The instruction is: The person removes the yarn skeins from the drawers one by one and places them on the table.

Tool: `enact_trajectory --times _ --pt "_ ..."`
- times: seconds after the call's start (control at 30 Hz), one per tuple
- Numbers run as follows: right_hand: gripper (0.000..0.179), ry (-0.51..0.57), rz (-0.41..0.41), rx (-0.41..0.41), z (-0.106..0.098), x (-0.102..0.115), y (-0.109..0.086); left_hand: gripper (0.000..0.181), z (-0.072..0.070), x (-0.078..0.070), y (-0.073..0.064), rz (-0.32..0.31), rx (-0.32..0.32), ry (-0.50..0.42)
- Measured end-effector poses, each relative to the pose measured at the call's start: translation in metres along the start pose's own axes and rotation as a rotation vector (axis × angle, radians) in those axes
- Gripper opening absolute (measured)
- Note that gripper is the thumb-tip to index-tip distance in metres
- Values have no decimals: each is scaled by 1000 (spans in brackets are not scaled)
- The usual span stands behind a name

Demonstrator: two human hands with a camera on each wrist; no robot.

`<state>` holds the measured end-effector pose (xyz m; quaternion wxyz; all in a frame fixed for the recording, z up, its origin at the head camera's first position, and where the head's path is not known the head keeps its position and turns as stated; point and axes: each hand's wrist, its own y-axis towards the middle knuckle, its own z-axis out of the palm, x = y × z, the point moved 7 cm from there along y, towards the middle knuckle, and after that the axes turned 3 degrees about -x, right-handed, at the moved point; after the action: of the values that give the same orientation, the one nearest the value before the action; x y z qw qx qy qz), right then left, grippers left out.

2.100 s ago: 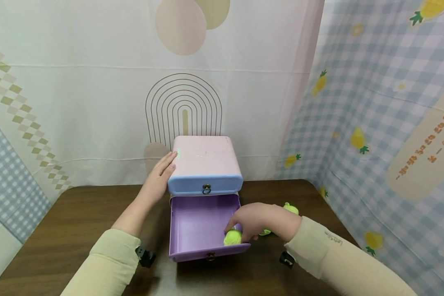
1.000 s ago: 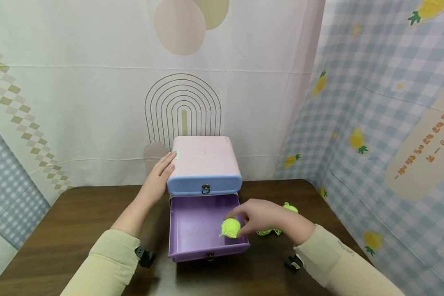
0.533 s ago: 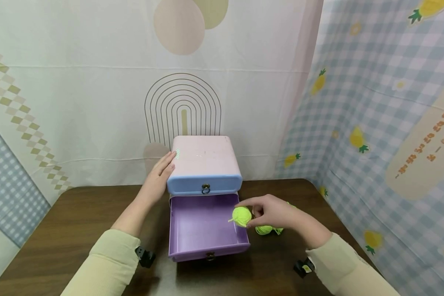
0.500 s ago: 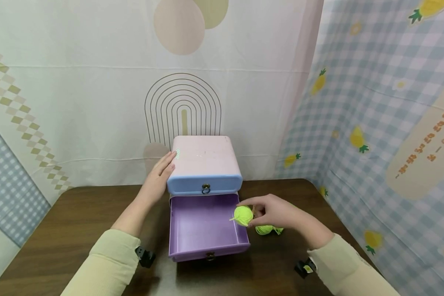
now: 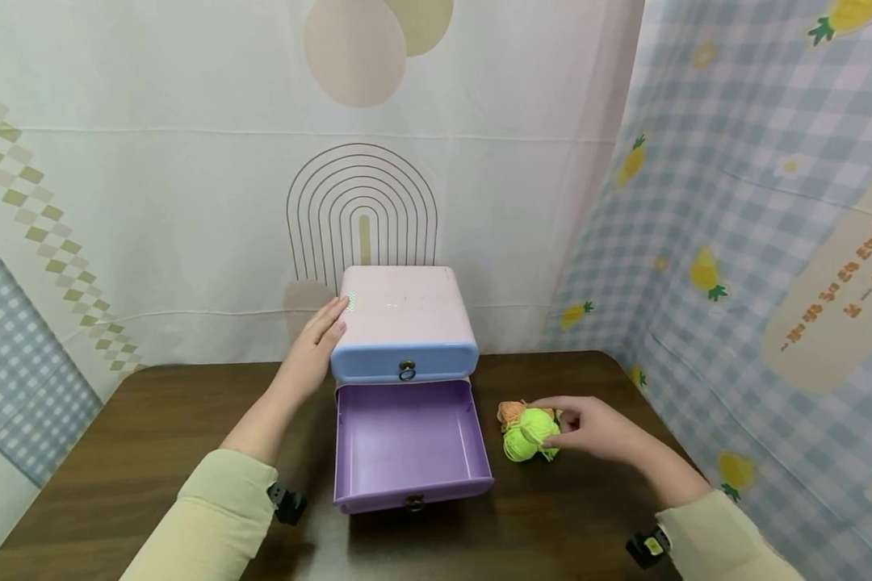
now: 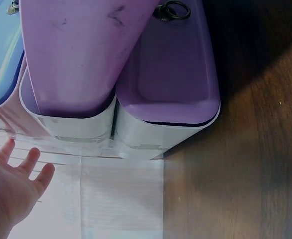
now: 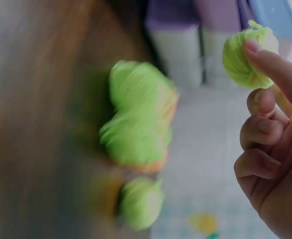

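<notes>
Patterned cloths [image 5: 189, 202] stand behind the brown desk [image 5: 189, 420]. Head view: the left hand [image 5: 308, 355] rests, fingers extended, against the pink cabinet [image 5: 407, 303]; the right hand [image 5: 596, 424] pinches a green yarn ball [image 5: 537, 424]. Between the hands, the purple drawer [image 5: 407, 440] is pulled out. Left wrist view: the left hand, fingers spread, grasps nothing. Right wrist view: other green balls [image 7: 138, 87], blurred, lie apart from the right hand.

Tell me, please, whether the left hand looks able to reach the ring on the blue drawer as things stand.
Probably yes: the left hand is beside the pink cabinet and holds nothing, nothing visible blocks its way to the ring, and the open purple drawer sits below the blue drawer.
</notes>
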<state>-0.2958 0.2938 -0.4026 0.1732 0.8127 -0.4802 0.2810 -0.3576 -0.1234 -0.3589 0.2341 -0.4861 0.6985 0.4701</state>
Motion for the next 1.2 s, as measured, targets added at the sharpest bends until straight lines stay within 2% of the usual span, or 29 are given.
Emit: enact_trajectory --times 0.23,0.4,0.53,0.8,1.2 --pt "60 20 112 -67 -10 -55 -15 52 0 1 0 -6 -5 -6" --pt "63 -55 186 -94 -16 -83 -24 52 -1 0 0 -2 -4 -4" --pt "63 -83 227 -87 -17 -97 -28 52 0 -1 1 -1 0 -3" --pt "64 -87 274 -34 -8 -110 -29 51 -1 -2 2 14 -8 -8" --pt "66 -116 260 -11 -3 -102 -26 51 -1 -2 2 13 -7 -1"
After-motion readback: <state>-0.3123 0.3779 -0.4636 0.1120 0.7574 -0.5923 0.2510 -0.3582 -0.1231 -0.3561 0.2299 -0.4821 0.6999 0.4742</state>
